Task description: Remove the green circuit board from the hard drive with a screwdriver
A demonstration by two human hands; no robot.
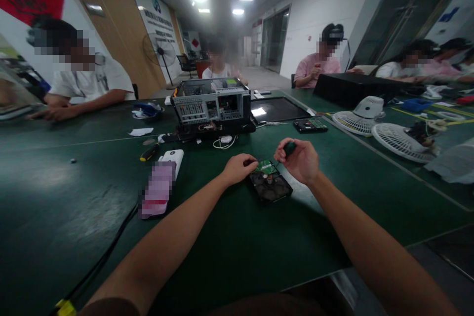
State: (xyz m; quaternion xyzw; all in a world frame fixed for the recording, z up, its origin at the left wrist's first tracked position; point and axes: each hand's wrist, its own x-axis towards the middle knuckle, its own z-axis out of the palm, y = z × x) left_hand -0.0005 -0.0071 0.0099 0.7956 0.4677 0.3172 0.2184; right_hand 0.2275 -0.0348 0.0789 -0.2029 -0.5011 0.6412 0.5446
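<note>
A hard drive [272, 188] lies on the green tabletop in front of me, its green circuit board [265, 167] facing up at the far end. My left hand [239, 168] grips the drive's far left edge, with fingers and thumb bent together. In my right hand [301, 160] is a screwdriver [289, 147] with a dark round handle. Its thin shaft slants down toward the right side of the circuit board. Whether the tip touches a screw cannot be made out.
An opened computer case [211, 106] stands beyond the drive, beside a black panel [279, 109]. A second hard drive [310, 125] lies to the right, near white fan parts [402, 143]. Left are a phone [161, 185] and a yellow-black screwdriver [148, 153]. Other people sit around the table.
</note>
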